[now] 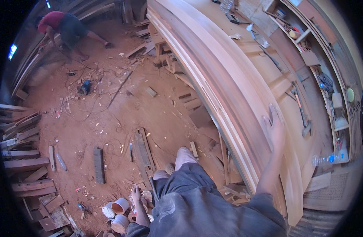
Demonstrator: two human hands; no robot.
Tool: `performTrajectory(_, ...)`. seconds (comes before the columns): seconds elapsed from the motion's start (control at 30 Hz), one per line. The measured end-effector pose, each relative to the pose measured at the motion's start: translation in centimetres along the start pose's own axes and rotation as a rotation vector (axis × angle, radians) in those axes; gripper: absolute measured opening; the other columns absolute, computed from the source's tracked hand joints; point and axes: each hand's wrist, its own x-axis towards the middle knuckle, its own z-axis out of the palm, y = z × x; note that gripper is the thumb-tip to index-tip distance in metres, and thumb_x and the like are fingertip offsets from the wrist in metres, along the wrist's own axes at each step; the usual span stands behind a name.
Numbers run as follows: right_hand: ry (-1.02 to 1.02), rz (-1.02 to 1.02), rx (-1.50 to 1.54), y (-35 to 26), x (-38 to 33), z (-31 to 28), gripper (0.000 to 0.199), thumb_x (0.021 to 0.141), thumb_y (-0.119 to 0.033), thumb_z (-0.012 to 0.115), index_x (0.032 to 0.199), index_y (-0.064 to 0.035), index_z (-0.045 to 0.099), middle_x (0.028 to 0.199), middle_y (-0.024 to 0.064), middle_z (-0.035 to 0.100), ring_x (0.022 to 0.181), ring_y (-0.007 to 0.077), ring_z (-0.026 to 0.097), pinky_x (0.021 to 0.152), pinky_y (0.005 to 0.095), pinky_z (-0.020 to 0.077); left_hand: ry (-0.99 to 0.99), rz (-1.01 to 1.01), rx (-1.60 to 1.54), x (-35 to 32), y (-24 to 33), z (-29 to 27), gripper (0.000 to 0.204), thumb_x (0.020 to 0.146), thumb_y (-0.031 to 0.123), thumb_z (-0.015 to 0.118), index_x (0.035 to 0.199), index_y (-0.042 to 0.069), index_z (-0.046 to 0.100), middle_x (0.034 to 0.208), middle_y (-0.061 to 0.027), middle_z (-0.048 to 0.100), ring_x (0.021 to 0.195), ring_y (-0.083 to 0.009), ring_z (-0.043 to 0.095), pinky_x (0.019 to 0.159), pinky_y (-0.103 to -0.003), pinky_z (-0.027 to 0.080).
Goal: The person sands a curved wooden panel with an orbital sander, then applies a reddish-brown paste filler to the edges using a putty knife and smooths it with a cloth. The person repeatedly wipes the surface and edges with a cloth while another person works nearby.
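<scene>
My right hand lies on long, pale and reddish wooden boards, with its fingers stretched out and apart. The boards rest side by side on a workbench and look curved in this view. My left hand hangs low beside my left leg, above several round tubs. Its fingers look loosely bent and a little apart, with nothing visible in them. A hammer lies on the bench to the right of my right hand.
Reddish sawdust and wood scraps cover the floor, with a blue power tool and its cord. Stacked timber lines the left. A person bends over boards at the far left. Shelves with small items stand along the right, near a plastic bottle.
</scene>
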Motion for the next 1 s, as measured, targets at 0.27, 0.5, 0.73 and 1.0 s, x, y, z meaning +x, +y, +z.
performTrajectory(0.27, -0.099, -0.093, -0.123, -6.5, 11.3, 6.2, 0.069, 0.092, -0.017, 0.060, 0.150, -0.0037, 0.026, 0.155, 0.0152, 0.029, 0.145, 0.0312, 0.025, 0.119, 0.0420, 0.0197, -0.073, 0.006, 0.148, 3.5, 6.0, 6.1, 0.035, 0.098, 0.033, 0.054, 0.103, -0.001, 0.063, 0.090, -0.0093, 0.068, 0.072, -0.0161, 0.066, 0.057, -0.028, 0.049)
performTrajectory(0.5, -0.098, -0.108, -0.089, -15.4, 22.4, 10.4, 0.070, 0.090, -0.010, 0.060, 0.151, -0.0048, 0.026, 0.154, 0.0151, 0.031, 0.144, 0.0315, 0.027, 0.118, 0.0399, 0.0222, -0.027, -0.063, 0.112, 9.0, 19.2, 10.9, 0.042, 0.096, 0.035, 0.054, 0.109, -0.003, 0.064, 0.097, -0.0130, 0.070, 0.081, -0.0183, 0.068, 0.065, -0.030, 0.052)
performTrajectory(0.73, -0.116, -0.158, -0.112, -22.4, 31.4, 14.2, 0.070, 0.089, -0.012, 0.061, 0.150, -0.0066, 0.028, 0.154, 0.0153, 0.032, 0.143, 0.0315, 0.029, 0.117, 0.0414, 0.0244, 0.056, 0.207, 0.021, 16.5, 39.0, 13.6, 0.039, 0.097, 0.033, 0.054, 0.113, -0.002, 0.063, 0.097, -0.0088, 0.068, 0.084, -0.0156, 0.065, 0.072, -0.028, 0.049)
performTrajectory(1.0, -0.121, -0.166, -0.079, -32.1, 43.2, 18.9, 0.066, 0.089, -0.012, 0.059, 0.149, -0.0054, 0.031, 0.152, 0.0173, 0.034, 0.141, 0.0324, 0.032, 0.115, 0.0420, 0.0275, -0.038, -0.017, 0.015, 24.2, 42.3, 15.8, 0.037, 0.097, 0.033, 0.053, 0.107, -0.001, 0.065, 0.093, -0.0110, 0.068, 0.085, -0.0159, 0.065, 0.071, -0.028, 0.050)
